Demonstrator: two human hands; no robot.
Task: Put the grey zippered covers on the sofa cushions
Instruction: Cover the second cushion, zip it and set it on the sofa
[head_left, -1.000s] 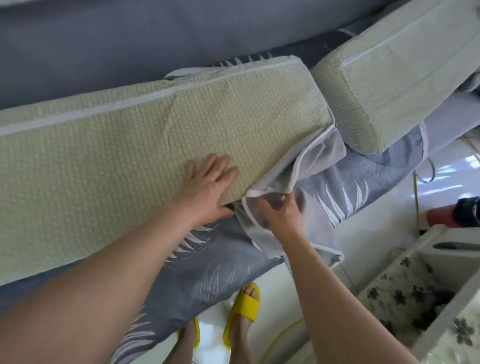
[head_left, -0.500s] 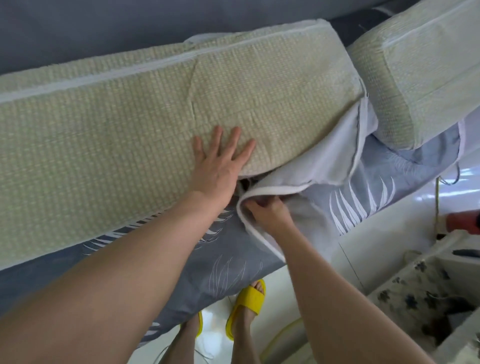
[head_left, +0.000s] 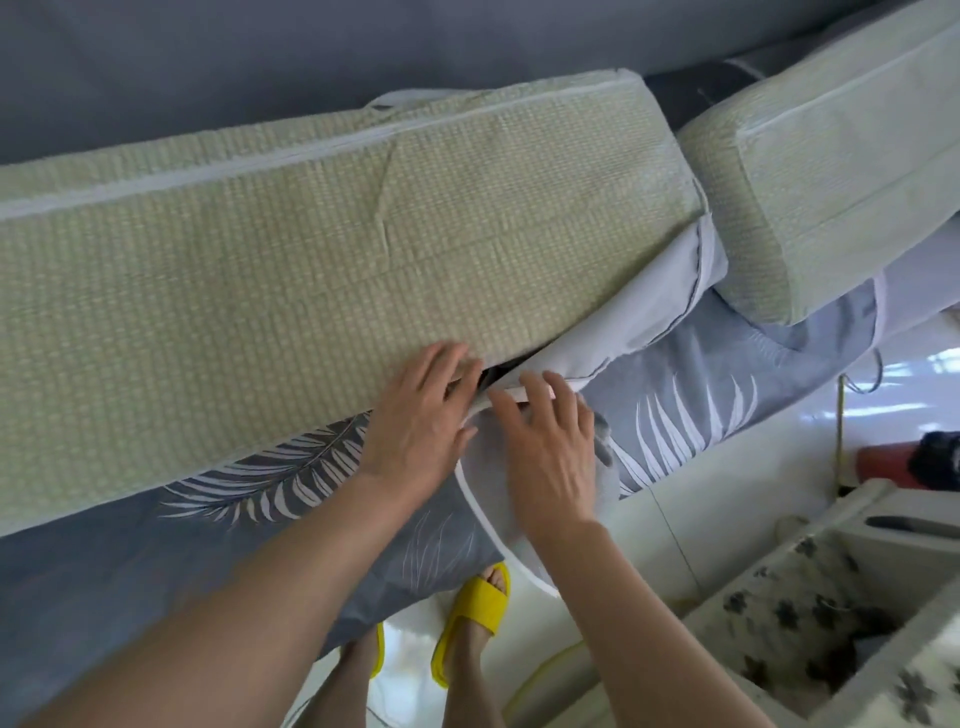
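Observation:
A long sofa cushion (head_left: 270, 291) with a pale green woven face lies across the view. Its grey cover flap (head_left: 639, 322) with white piping hangs loose at the lower right corner, where a dark gap shows. My left hand (head_left: 421, 415) presses flat on the cushion's lower edge, fingers straight, beside that gap. My right hand (head_left: 550, 441) lies on the loose grey flap just right of it, fingers spread over the piped edge. A second woven cushion (head_left: 821, 176) sits at the upper right.
A grey sheet (head_left: 691, 410) with a white feather print covers the seat beneath the cushions. The grey sofa back (head_left: 311, 57) runs along the top. My feet in yellow slippers (head_left: 475, 613) stand on the white floor. A flower-patterned white box (head_left: 810, 639) is at the lower right.
My right hand has let go of the flap's piped edge and now lies spread on top of it. My left hand slid down to the cushion's lower edge.

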